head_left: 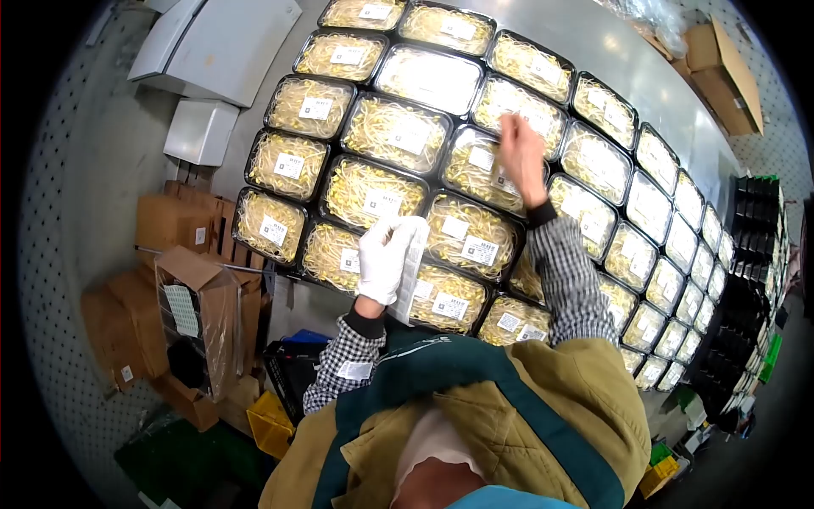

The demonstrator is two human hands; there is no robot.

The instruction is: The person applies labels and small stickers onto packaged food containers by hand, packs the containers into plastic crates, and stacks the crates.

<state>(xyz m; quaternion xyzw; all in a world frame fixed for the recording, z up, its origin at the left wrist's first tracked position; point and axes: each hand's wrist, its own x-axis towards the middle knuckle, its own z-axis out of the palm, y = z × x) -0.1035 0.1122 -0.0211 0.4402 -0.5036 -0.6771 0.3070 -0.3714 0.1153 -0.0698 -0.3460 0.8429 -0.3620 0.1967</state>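
Observation:
My left hand (383,259), in a white glove, is closed round a long pale strip of label paper (410,278) that hangs down toward my body. Under and around it are black trays of bean sprouts (377,188) under clear film, most with white printed labels. My bare right hand (523,157) is over a labelled sprout tray (483,168) farther back, its fingertips drawn together above the edge of the tray behind. Whatever those fingertips may hold is too small to make out. One tray (428,79) behind shows strong glare on its film.
Rows of sprout trays cover much of the metal table (627,51). Stacked black trays (746,271) stand at the right. Cardboard boxes (174,229) and a yellow crate (271,424) are at the left, below a white cabinet (220,47). An open carton (721,76) sits beyond the table.

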